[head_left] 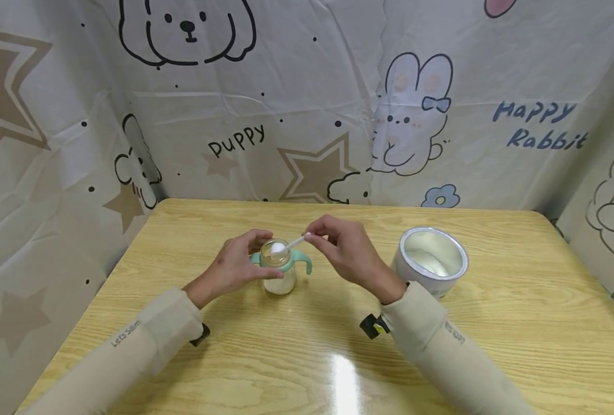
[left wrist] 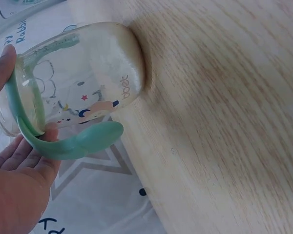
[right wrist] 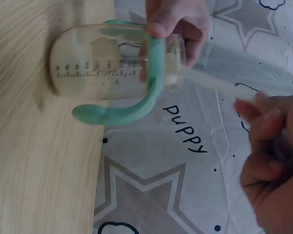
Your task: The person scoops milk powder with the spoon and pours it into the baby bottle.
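Note:
A clear baby bottle (head_left: 279, 284) with a mint-green handle ring (left wrist: 95, 141) stands uncapped on the table. Pale powder covers its bottom, and measuring marks show on its side in the right wrist view. My left hand (head_left: 236, 259) grips the bottle around the neck, thumb on one side and fingers on the other, at the green ring. Between thumb and fingertips, my right hand (head_left: 345, 248) pinches the thin handle of a white scoop (head_left: 295, 242). The scoop's bowl is in the bottle's mouth, with white powder showing there. In the right wrist view the scoop is blurred.
To the right of my right forearm stands an open white can (head_left: 414, 278) with pale powder inside. The wooden table (head_left: 265, 357) ends at a printed cloth (head_left: 296, 104) hanging behind and at both sides.

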The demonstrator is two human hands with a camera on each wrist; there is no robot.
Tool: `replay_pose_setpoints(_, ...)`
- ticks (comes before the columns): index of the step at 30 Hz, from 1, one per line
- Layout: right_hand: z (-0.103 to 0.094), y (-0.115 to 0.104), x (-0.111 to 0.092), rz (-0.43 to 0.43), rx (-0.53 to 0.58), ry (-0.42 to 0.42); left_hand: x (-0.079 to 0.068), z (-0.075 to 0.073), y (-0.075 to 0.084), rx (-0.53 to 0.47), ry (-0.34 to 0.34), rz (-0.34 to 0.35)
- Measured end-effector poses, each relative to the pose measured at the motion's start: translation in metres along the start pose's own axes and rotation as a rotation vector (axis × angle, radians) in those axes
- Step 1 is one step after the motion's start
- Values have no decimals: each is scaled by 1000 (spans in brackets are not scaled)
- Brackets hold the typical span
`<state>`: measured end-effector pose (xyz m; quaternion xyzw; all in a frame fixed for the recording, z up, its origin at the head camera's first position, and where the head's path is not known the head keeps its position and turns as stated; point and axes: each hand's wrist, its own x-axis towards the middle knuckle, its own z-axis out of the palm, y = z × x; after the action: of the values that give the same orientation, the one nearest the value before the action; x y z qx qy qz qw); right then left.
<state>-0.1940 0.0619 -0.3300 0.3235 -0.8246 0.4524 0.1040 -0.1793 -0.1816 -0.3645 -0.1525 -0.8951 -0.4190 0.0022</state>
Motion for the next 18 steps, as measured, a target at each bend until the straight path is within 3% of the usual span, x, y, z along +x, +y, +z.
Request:
replay_pose_setpoints(3,-1,5,-3,-142,-41,-22,0,-1,0,-1,-4,-4)
replay_pose_setpoints(6,-2,7,-5,-211,-74,-36,0,-1,0,-6,-5,-5)
replay_pose_setpoints(18,-7,10,-9,-290,-108,-29,1,-2,-1,-17,-15,-10)
